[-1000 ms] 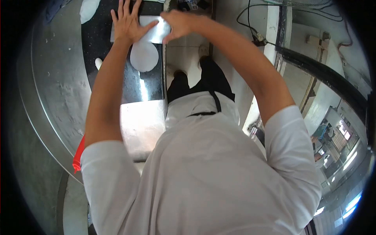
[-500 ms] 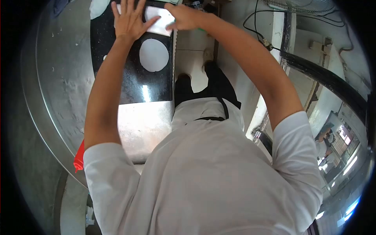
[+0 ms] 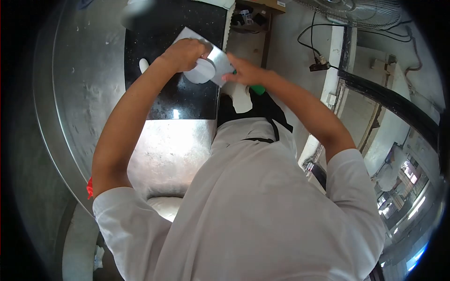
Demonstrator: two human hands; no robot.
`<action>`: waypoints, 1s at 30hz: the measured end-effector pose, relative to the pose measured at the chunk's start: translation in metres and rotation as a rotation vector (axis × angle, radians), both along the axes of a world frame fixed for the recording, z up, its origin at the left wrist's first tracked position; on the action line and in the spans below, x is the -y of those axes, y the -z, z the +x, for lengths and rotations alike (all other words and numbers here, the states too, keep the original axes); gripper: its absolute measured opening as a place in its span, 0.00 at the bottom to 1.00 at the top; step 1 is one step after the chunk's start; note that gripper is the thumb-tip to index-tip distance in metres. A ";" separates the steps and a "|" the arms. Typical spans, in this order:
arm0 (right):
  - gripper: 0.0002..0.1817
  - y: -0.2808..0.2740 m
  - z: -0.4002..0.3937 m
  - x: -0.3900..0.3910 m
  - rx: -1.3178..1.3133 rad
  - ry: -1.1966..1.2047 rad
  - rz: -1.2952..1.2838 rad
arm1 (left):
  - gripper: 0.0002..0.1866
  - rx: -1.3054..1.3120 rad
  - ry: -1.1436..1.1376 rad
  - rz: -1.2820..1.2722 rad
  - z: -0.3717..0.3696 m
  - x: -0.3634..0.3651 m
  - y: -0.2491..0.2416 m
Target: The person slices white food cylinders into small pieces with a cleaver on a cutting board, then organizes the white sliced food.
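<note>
Left hand [image 3: 183, 54]: curled around the dough disc [image 3: 200, 71], gripping its edge.
Right hand [image 3: 246, 73]: closed on the green-handled blade [image 3: 216, 58]; should keep it flat under the disc.

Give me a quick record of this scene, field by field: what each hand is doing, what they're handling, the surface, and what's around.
left hand: left hand rests curled on the white dough disc
right hand: right hand grips a green handle
tool: flat metal blade, tilted, lying partly over the disc
surface: black stone slab, with a steel counter beside it
nearby: a fan and a cable over on the right
clothing: white shirt
</note>
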State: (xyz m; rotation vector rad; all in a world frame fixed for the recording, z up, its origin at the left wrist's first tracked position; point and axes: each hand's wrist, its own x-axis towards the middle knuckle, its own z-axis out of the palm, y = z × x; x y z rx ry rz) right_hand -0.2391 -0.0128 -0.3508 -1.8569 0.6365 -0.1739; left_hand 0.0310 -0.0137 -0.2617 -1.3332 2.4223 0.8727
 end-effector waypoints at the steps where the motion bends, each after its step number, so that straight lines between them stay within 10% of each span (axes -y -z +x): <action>1: 0.33 -0.005 -0.006 -0.011 -0.061 -0.012 0.027 | 0.12 -0.138 -0.014 -0.060 0.003 0.001 -0.003; 17: 0.31 -0.072 -0.046 -0.054 -0.428 -0.146 0.146 | 0.11 -0.516 -0.639 -0.004 0.074 0.023 -0.015; 24: 0.29 -0.077 -0.006 0.043 -0.469 -0.427 0.221 | 0.14 -0.936 -1.306 -0.326 0.119 0.105 -0.017; 30: 0.30 -0.092 0.033 0.129 -0.573 -0.565 0.207 | 0.20 -0.700 -1.896 -0.282 0.178 0.085 0.055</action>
